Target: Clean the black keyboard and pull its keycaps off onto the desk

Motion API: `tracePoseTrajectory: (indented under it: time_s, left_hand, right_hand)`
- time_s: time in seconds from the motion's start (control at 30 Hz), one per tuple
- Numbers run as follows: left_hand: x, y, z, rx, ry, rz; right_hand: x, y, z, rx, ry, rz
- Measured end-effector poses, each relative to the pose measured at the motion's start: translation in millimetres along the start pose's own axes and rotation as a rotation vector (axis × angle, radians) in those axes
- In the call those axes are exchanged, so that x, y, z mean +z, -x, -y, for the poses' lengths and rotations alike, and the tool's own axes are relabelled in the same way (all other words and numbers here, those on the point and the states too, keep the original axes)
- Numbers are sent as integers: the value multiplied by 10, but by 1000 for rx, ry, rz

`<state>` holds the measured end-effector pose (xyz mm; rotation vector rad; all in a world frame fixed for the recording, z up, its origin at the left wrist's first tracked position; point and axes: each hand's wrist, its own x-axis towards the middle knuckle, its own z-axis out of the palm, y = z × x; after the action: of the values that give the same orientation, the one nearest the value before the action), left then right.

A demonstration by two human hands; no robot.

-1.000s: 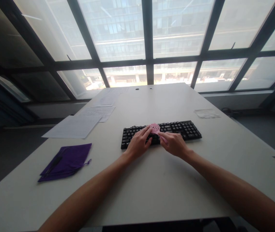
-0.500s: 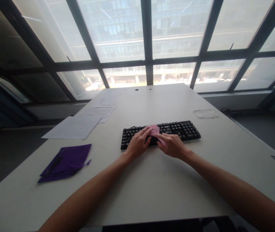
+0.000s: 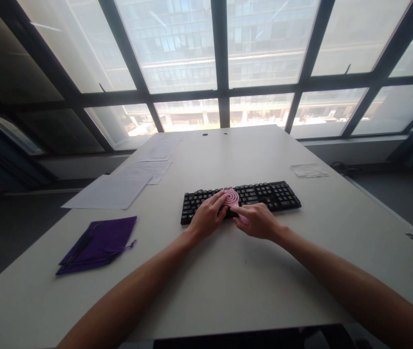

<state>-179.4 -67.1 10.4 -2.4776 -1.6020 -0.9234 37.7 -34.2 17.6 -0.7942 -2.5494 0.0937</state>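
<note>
At the far left, a folded purple pouch (image 3: 99, 245) and some papers (image 3: 108, 193) are left untouched on the table (image 3: 210, 291). Next, the left part of the keyboard (image 3: 281, 196) is covered by the left hand (image 3: 206, 215); its fingers are reached forward to the edge of the pink brush (image 3: 231, 197), and its thumb is held apart. Whether anything is pinched by it cannot be told.

The brush is held face down over the keys, left of the keyboard's middle, its bristles hidden. Its handle is gripped by the right hand (image 3: 259, 220), which is closed around it. Farther right, a flat tissue (image 3: 309, 170) is left lying apart.

The brushing is judged to be under way: the brush is in place over the keys but is not yet set down. How much of the keyboard is already covered cannot be told, since no change is shown on the keys.

Compared with half a second ago, the handle is swung a little toward the left thumb, and the right fingertips are brought slightly nearer the keyboard's front edge. The left hand is kept in place.
</note>
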Motion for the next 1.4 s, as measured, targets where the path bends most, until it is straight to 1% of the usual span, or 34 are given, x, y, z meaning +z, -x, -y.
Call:
tracePoseTrajectory:
  time_s: [0.37, 0.6, 0.87, 1.07, 1.17, 1.23, 1.3, 1.4]
  left_hand:
    - [12, -2, 17, 7, 19, -1]
    - [10, -2, 20, 21, 20, -16]
    - [11, 7, 5, 40, 27, -25]
    - [25, 4, 29, 42, 56, -47]
    - [27, -1, 31, 57, 90, -78]
    - [29, -5, 30, 69, 101, -102]
    - [32, -8, 28, 78, 103, -118]
    - [39, -9, 26, 87, 104, -126]
  right_hand:
    - [-2, -12, 10, 22, 15, -13]
    - [18, -10, -8, -1, 10, -45]
    - [-2, 19, 49, -12, 3, -34]
    - [-50, -3, 12, -2, -2, -47]
    - [-106, -16, -68, 55, -7, -72]
    - [-124, -18, -151, 140, 1, -90]
    - [-117, -16, -241, 221, -6, -100]
    - [-76, -14, -345, 269, -42, -103]
